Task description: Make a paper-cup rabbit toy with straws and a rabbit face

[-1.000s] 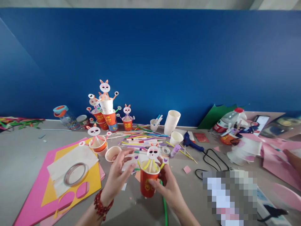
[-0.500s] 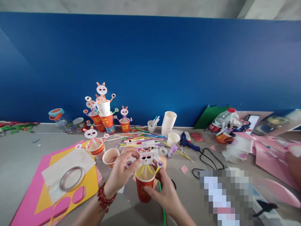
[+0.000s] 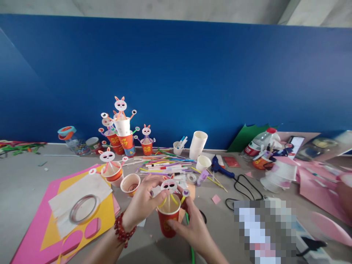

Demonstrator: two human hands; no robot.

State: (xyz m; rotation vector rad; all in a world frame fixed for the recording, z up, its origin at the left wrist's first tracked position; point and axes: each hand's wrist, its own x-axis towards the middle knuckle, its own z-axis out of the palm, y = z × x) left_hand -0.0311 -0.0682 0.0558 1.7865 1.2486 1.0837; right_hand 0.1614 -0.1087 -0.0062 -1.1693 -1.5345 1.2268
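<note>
A red paper cup (image 3: 167,224) with a paper bunny face (image 3: 169,185) on yellow straw arms stands near the table's front edge. My right hand (image 3: 192,224) wraps around the cup's right side and holds it. My left hand (image 3: 143,202), with a red bead bracelet on its wrist, pinches at the bunny's left yellow arm by the cup's rim. A green straw (image 3: 190,238) runs down below my right hand.
Finished bunny cups (image 3: 122,132) stand stacked by the blue wall. Coloured straws (image 3: 165,163), white cups (image 3: 198,143), a blue glue gun (image 3: 221,168) with black cable, a tape roll (image 3: 82,208) on pink and yellow foam sheets (image 3: 38,234), and a bottle (image 3: 260,143) surround me. Another person's hand (image 3: 345,189) is at far right.
My left hand closed from spread fingers onto the bunny's arm at the cup's rim. The cup with both hands sank slightly toward me; the view tilted a little.
</note>
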